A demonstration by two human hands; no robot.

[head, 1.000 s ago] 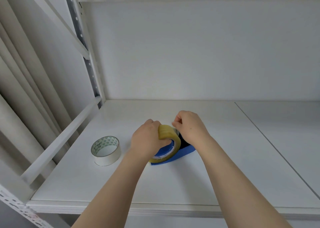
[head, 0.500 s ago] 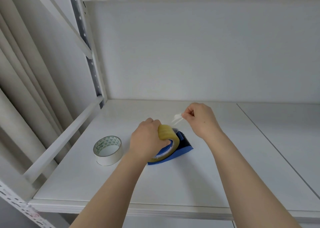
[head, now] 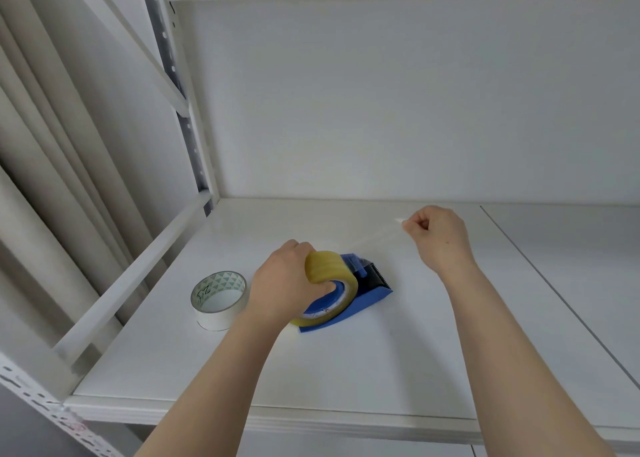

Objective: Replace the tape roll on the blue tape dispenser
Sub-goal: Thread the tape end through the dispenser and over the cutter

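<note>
The blue tape dispenser (head: 367,294) lies on the white shelf (head: 398,359) with a yellowish clear tape roll (head: 329,268) mounted on it. My left hand (head: 282,283) grips that roll from the left and holds it down. My right hand (head: 437,236) is raised to the right of the dispenser and pinches the loose end of the tape. A clear tape strip (head: 379,240) stretches from the roll up to those fingers. The dispenser's black toothed cutter (head: 377,278) sits below the strip.
A second roll, white with a green triangle pattern inside (head: 218,299), lies flat to the left of my left hand. The shelf's back wall (head: 398,110) stands behind, a slanted frame rail (head: 138,266) runs along the left, and a seam (head: 554,300) crosses the shelf at right.
My right hand has moved up and to the right away from the dispenser, drawing a strip of tape out from the roll. My left hand has stayed on the roll.
</note>
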